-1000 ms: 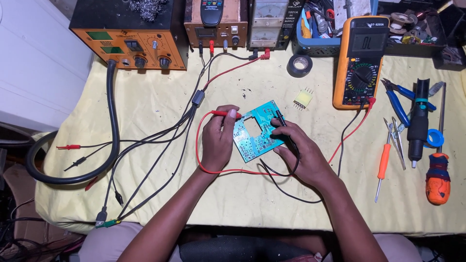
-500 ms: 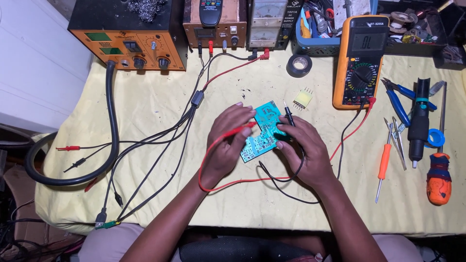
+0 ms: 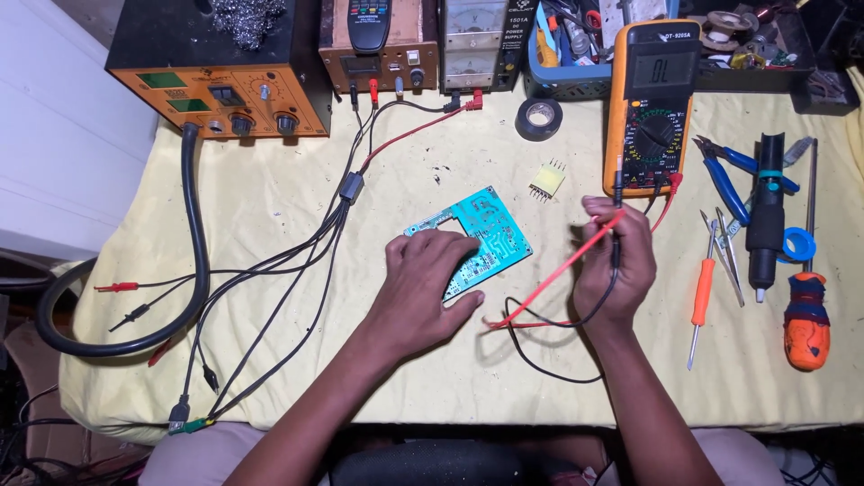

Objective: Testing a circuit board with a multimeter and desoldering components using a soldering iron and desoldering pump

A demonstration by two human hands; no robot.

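a teal circuit board (image 3: 481, 236) lies flat on the yellow table cover (image 3: 297, 225), pinned at its near corner under the left hand (image 3: 423, 290), whose fingers are spread flat and pressed down on it, not curled around anything. the board is judged to be light, thin and stiff, with a cut-out in it and solder points across the upper face, so it is likely brittle if flexed and best taken by its bare edges rather than across the soldered face. just beyond the right hand (image 3: 616, 265), a yellow multimeter (image 3: 652, 108) stands on the cover. in that hand a red probe (image 3: 576, 256) and a black probe (image 3: 616, 229) are gripped together, the fingers closed around both, and their leads loop down toward the wrist; these are thin, smooth and springy. between the two hands only a narrow strip of cover is left. a small yellow component with pins (image 3: 546, 181) is seen beyond the board, and an orange-handled screwdriver (image 3: 701, 292) lies to the outer side of the right hand.
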